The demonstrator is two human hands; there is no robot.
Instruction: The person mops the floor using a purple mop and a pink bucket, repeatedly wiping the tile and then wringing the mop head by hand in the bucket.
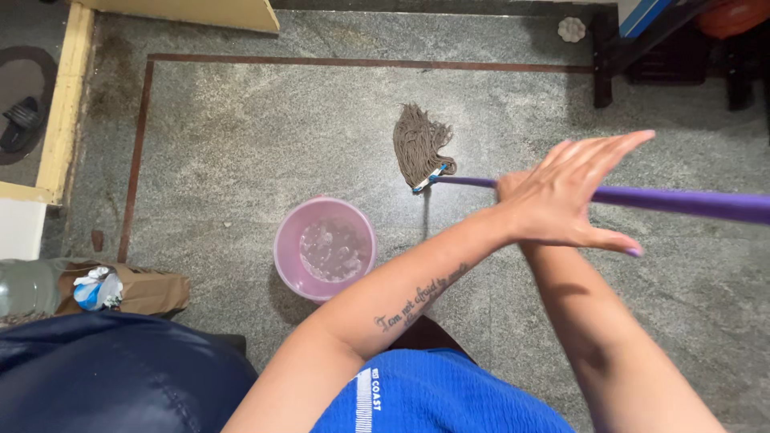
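Note:
A mop with a brown string head (419, 144) and a purple handle (690, 202) rests on the grey stone floor, its handle running off to the right. My right hand (508, 185) is closed around the handle near the mop head and is mostly hidden by my left hand. My left hand (571, 195) reaches across in front of it, flat, with fingers stretched out and apart, holding nothing. A pink bucket (282, 255) with foamy water stands on the floor, left of and nearer to me than the mop head.
A brown paper bag (144, 290) and a plastic bottle (28, 289) lie at the left. Dark blue fabric (104, 377) fills the lower left. A yellow wooden threshold (60, 104) with a sandal (22, 120) beyond it is at the far left. Dark furniture legs (603, 72) stand top right.

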